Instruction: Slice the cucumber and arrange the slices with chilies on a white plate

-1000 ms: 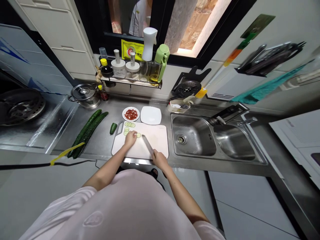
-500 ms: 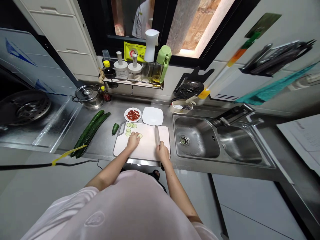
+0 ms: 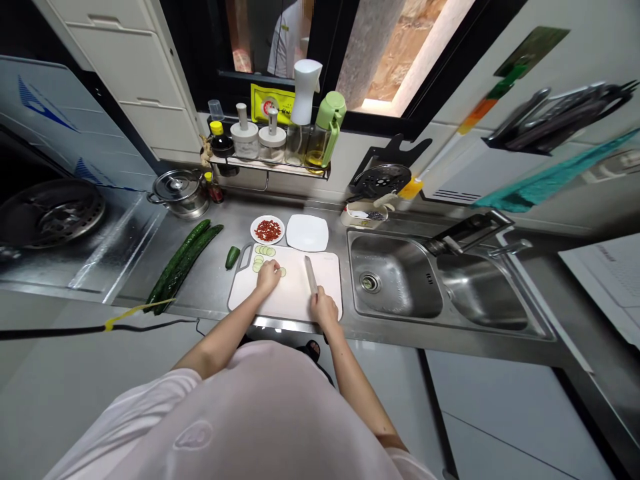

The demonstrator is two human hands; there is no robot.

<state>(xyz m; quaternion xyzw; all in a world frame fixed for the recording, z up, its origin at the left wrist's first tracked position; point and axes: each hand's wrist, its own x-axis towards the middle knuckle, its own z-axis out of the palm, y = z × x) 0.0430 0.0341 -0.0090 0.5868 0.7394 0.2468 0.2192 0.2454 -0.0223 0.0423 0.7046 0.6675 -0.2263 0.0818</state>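
Note:
My right hand grips the handle of a kitchen knife, its blade pointing away from me over the white cutting board. My left hand is on the board's left half with fingers curled together; what they hold, if anything, is hidden. Just right of its fingertips lies one pale cucumber slice. Beyond the hand, more cucumber slices overlap in a row, and a few others lie nearer. A short cucumber piece rests on the counter left of the board.
Two whole cucumbers lie further left, near a lidded pot. Behind the board stand a plate of chopped red pieces and a white square plate. A double sink is at the right; a condiment rack hangs behind.
The knife has swung slightly, its tip moving left, away from the board's right part. My left fingertips have drawn back a little from the single slice. The view has shifted slightly.

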